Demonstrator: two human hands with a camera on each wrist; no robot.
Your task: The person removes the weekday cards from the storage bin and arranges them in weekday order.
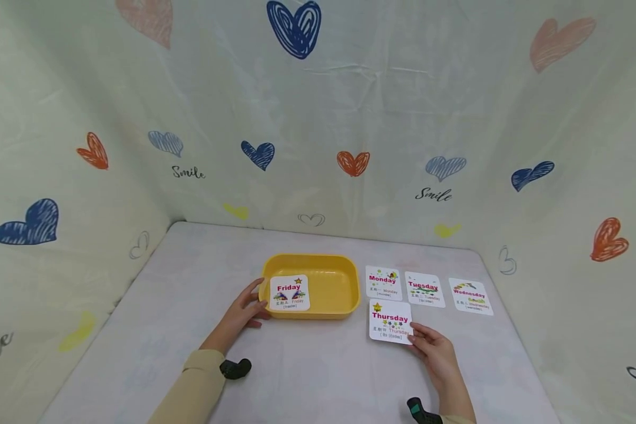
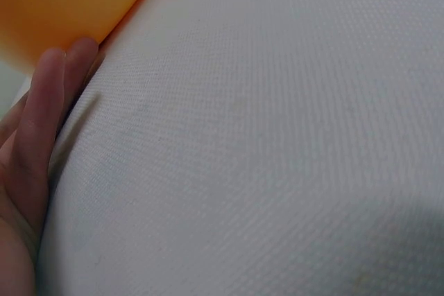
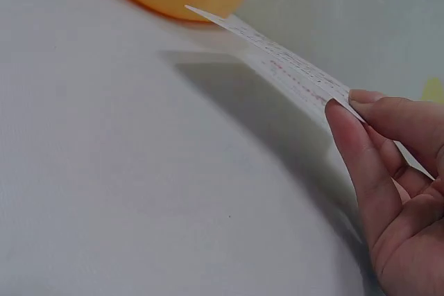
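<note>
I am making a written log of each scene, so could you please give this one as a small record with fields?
Left hand: touches the left end of the yellow tray
Right hand: pinches the Thursday card, held above the table
In tray: Friday card, in the left part
Right of tray, left to right: Monday card, Tuesday card, Wednesday card
Background: pale cloth with hearts

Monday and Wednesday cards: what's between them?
The Tuesday card lies between the Monday card and the Wednesday card, with a narrow strip of bare tabletop on either side; the head view shows it.
</note>
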